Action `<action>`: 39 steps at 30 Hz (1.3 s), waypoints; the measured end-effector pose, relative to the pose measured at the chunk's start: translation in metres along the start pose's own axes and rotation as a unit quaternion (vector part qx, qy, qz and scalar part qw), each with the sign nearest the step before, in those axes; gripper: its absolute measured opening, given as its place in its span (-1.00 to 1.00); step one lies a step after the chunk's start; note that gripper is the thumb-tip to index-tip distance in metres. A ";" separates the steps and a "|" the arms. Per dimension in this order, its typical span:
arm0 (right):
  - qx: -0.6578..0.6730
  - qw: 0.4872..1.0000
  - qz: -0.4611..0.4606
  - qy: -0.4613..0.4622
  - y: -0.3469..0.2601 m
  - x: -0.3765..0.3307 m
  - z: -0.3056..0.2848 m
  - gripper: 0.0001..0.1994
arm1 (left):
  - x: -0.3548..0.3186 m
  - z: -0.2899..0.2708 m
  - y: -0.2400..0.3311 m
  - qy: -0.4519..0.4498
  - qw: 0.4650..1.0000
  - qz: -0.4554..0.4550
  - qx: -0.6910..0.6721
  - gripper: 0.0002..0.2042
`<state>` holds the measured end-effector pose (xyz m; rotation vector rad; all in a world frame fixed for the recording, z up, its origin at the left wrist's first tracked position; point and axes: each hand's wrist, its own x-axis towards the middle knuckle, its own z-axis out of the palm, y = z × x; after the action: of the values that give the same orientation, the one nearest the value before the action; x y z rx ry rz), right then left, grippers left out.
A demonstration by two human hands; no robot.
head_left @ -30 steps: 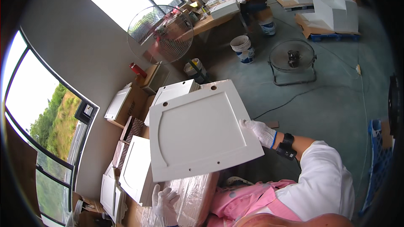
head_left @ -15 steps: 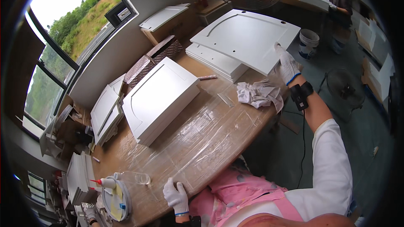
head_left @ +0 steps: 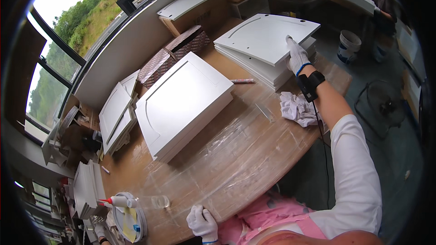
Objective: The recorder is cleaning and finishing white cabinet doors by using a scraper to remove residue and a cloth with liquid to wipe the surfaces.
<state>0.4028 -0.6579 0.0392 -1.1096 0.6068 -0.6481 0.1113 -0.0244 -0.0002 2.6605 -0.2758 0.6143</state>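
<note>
Right hand [head_left: 297,56], white knit glove, pinches the near right edge of a white arch-grooved panel [head_left: 265,41]; one digit lies on the top face, the rest are mostly hidden by the edge. Panel has dark round holes and sits above a stack of white panels [head_left: 256,67] at the far end of the tabletop [head_left: 213,177], skewed to the stack, gap visible under its near corner. Can't tell exactly where it touches below.

Left hand [head_left: 202,223], same type of glove, is at the near tabletop edge, fingers loosely curled; can't tell whether they close on anything. Black strapped unit [head_left: 310,85] on the right wrist, cable hanging from it.

Crumpled white cloth [head_left: 298,109] lies just beside the far stack, near the right forearm. Red-and-white marker [head_left: 242,80] lies between that stack and a second panel stack [head_left: 181,100] mid-table. Patterned box [head_left: 190,45] is behind the second stack, more loose panels [head_left: 117,115] lean left of it. Near left: red-tipped glue bottle [head_left: 121,201] on a round tub [head_left: 144,227], clear cup [head_left: 160,202] beside it. Bucket [head_left: 349,45] and fan [head_left: 386,105] stand on the floor, co-worker [head_left: 385,7] beyond
</note>
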 end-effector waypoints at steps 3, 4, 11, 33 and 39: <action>0.041 0.999 0.011 -0.004 -0.004 -0.005 -0.006 -0.48 | 0.001 0.005 -0.004 0.028 0.999 0.024 0.007 -0.81; 0.015 0.999 -0.019 -0.025 -0.003 0.001 -0.017 -0.48 | 0.002 0.006 -0.003 0.024 0.999 0.025 0.003 -0.81; -0.085 0.995 0.056 -0.009 -0.012 -0.036 -0.010 -0.27 | -0.003 0.007 -0.002 0.019 0.999 0.021 0.021 -0.80; -0.767 0.573 -0.218 -0.189 -0.008 -0.130 0.049 -0.27 | -0.007 0.007 -0.004 0.011 1.000 0.003 0.023 -0.80; -0.786 0.544 -0.230 -0.181 -0.005 -0.123 0.040 -0.22 | -0.013 0.007 -0.003 0.016 1.000 0.006 0.023 -0.81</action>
<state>0.3492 -0.5448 0.0718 -3.1257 0.4136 -0.0809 0.1032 -0.0238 -0.0132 2.6925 -0.2707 0.6738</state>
